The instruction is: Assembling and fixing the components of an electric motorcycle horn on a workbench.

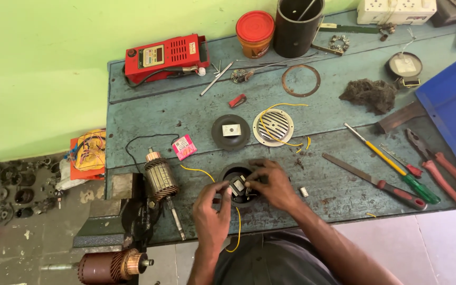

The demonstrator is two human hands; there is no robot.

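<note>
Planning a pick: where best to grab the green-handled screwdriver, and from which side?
Grip the green handle, coming from above. The screwdriver lies flat on the bench, its yellow shaft slanting up-left. The handle is its thickest part; the red file handle lies close beside it, so keep fingers narrow.

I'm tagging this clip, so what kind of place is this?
Probably a small electrical repair workshop: a worn blue-grey wooden bench carries a red boxy meter, a copper-wound motor armature and a green-handled screwdriver.

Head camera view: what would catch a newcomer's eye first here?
Both hands, the left hand and right hand, meet over a round black housing trailing a yellow wire at the workbench's near edge. A bright red meter box sits at the back left.
</note>
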